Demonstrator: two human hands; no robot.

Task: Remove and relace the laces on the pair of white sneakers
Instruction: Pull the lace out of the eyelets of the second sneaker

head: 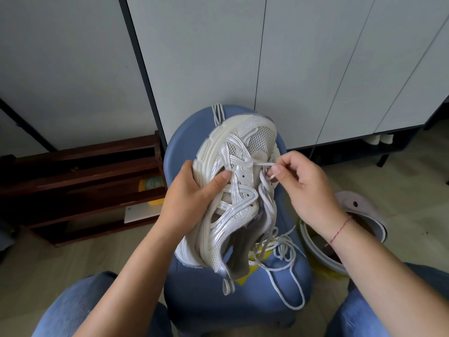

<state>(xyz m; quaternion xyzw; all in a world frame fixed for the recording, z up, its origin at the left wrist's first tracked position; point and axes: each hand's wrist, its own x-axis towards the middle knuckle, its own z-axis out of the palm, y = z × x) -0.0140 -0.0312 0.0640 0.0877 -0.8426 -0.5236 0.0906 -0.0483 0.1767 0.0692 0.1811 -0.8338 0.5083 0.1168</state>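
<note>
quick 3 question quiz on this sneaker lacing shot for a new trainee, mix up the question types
1. True or false: the left hand grips the sneaker along its sole edge, thumb on the upper.
2. What does the right hand pinch? A) the lace B) a brush C) a cloth
3. Does the sneaker's toe point toward the person or away?

Key: 1 true; 2 A; 3 away, with the heel end nearest the person.
</note>
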